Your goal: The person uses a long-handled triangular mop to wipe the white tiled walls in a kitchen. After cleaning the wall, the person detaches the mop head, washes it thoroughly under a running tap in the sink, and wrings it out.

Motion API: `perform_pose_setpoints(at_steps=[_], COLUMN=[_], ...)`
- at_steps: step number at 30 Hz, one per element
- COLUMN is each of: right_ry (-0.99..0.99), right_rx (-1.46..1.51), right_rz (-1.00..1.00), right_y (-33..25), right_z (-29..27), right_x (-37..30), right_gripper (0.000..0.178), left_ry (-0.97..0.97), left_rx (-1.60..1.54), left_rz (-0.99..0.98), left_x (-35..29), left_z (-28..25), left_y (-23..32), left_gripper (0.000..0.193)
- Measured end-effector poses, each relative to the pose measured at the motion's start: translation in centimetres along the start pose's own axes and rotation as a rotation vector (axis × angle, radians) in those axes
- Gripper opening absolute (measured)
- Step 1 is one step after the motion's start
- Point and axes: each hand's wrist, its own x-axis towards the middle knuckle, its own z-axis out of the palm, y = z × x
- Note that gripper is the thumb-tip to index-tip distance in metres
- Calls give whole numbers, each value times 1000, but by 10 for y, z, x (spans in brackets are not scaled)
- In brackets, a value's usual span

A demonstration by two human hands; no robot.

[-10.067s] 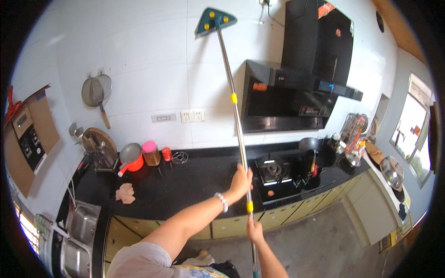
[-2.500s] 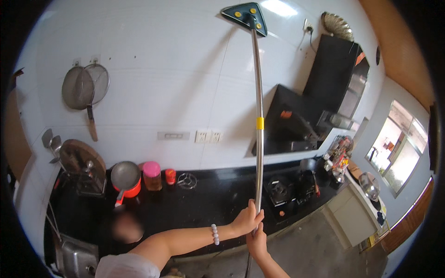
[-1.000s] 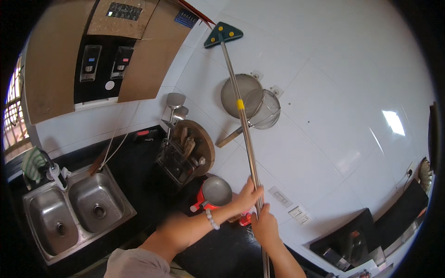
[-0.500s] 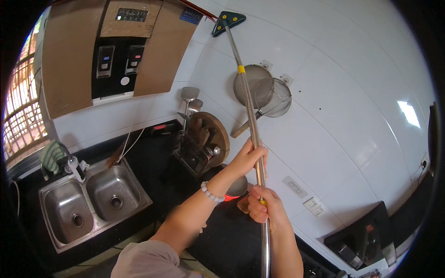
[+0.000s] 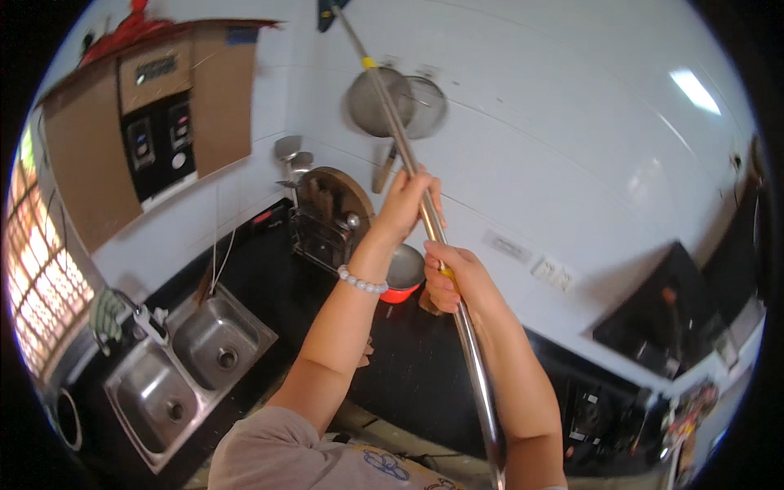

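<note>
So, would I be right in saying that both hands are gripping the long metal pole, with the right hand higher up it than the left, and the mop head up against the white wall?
Not quite: the head view shows the left hand higher on the long metal pole, with the right hand just below it. Both do grip the pole, and the mop head is up against the white wall.

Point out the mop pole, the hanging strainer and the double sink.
mop pole (image 5: 469, 351): head view, on the bare metal shaft below the hands.
hanging strainer (image 5: 367, 102): head view, on its mesh bowl.
double sink (image 5: 214, 347): head view, on the right basin's wall.
</note>
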Motion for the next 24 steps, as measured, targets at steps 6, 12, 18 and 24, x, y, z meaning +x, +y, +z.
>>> perform_pose_setpoints(at_steps=[6, 12, 18, 24], right_ry=[-9, 41, 147, 214], right_rx=[123, 247, 362, 438], right_rz=[-2, 8, 45, 41], right_y=[11, 64, 132, 185], right_z=[-45, -91, -108, -95], right_x=[-87, -188, -281, -328], right_gripper=[34, 35, 32, 31], left_ry=[-51, -96, -282, -299], left_rx=[56, 34, -14, 1], left_rz=[-112, -220, -272, -373], left_x=[-38, -116, -208, -277], left_z=[90, 166, 208, 216], left_y=[-26, -72, -117, -125], left_gripper=[12, 10, 9, 11])
